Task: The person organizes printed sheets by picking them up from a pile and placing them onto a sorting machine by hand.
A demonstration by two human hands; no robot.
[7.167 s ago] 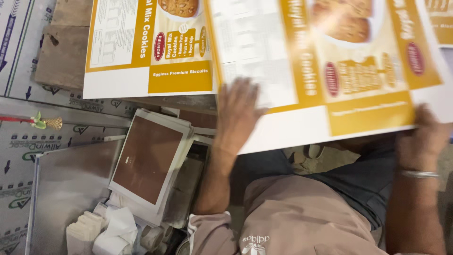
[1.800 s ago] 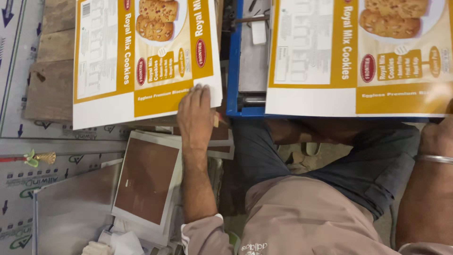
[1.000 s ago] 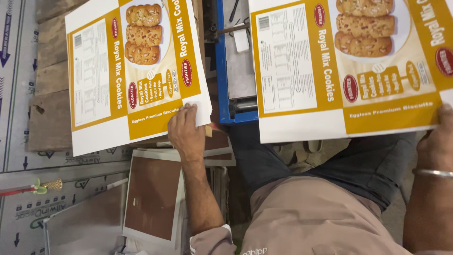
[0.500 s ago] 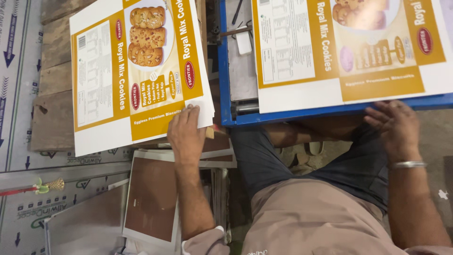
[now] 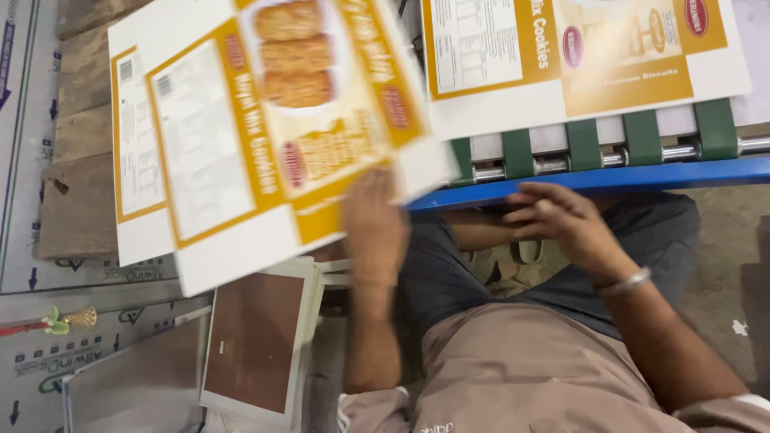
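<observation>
My left hand [image 5: 374, 224] grips the lower edge of a printed yellow and white cardboard sheet [image 5: 265, 136] with biscuit pictures, lifted and tilted above the stack at the left. My right hand [image 5: 561, 220], with a metal bangle at the wrist, hovers empty with its fingers apart below the blue edge of the machine table [image 5: 609, 178]. A second printed sheet [image 5: 577, 56] lies on the green belts and rollers [image 5: 642, 144] of that table. My knees in dark trousers show beneath.
A stack of printed sheets [image 5: 140, 160] lies on a wooden pallet [image 5: 76, 200] at left. A brown-faced board stack [image 5: 257, 341] sits near my left knee. Flat grey cartons [image 5: 48, 353] cover the floor, with a small red-handled tool [image 5: 48, 325] on them.
My left hand has picked up a sheet from the left stack and swung it toward the machine. The right hand let go of the other sheet, which has moved farther up the belts.
</observation>
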